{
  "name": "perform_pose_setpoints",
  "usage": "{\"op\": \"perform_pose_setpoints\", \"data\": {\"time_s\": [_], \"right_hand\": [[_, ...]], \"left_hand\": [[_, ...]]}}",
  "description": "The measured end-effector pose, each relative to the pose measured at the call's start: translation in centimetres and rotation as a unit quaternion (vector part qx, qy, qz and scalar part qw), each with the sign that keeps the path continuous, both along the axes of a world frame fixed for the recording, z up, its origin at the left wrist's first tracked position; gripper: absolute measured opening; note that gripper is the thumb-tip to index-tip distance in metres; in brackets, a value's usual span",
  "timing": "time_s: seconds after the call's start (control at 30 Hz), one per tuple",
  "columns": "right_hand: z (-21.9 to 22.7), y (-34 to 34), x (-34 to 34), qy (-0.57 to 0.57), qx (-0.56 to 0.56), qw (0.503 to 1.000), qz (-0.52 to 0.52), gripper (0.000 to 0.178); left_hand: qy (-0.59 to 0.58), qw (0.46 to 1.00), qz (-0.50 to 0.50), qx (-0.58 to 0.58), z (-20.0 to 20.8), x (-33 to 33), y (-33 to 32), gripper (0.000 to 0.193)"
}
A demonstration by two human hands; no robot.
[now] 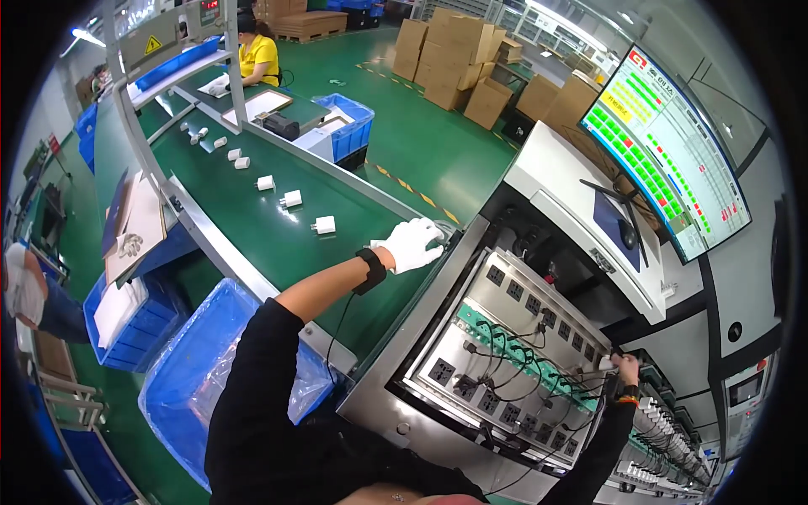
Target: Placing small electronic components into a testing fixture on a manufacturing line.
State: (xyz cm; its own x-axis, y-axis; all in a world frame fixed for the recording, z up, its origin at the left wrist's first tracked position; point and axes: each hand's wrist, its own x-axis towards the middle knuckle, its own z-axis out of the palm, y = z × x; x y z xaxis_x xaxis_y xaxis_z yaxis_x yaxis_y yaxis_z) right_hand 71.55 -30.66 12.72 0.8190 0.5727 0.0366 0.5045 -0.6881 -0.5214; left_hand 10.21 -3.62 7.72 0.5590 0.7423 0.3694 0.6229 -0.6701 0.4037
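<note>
at the near end of the green belt (269, 244), we have our left hand (412, 244) in a white glove, palm down, fingers partly curled, next to the metal edge. can't tell if it grips anything; fingertips are partly hidden. strap (371, 270) on that wrist, black, with a thin cord hanging from it.

our right hand (625, 368) is bare and well apart, out past the far right end of the socket panel (429, 341). its fingers look bent at a small white piece among dark leads; too small for us to tell whether they're clamped on it.

white chargers (323, 225) sit in a loose row on the belt, running away from us; the nearest is just left of the gloved hand, not touching.

on the panel we see black sockets (442, 372) along both long sides, green boards (480, 320) between, black cables looping across.

above right: monitor (673, 151) with mostly green cells, some red. mouse (627, 231) below it. blue bin (189, 370) with clear liner left of our arm.
</note>
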Motion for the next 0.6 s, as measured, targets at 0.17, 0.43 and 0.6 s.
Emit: {"op": "perform_pose_setpoints", "data": {"time_s": [0.17,0.43,0.6], "right_hand": [[1.3,-4.1,1.3,0.203,0.265,0.942,0.029,0.025],[3.0,-6.3,-10.2,-0.195,0.11,0.964,0.144,0.022],[1.3,-5.9,-13.6,-0.189,0.207,0.922,0.268,0.015]], "left_hand": [[-0.042,0.999,-0.029,-0.001,0.6,2.9,-1.1,0.03],[-0.152,0.95,-0.25,0.106,6.6,14.9,-7.7,0.028],[-0.147,0.902,-0.375,0.156,12.9,24.6,-15.9,0.03]]}}
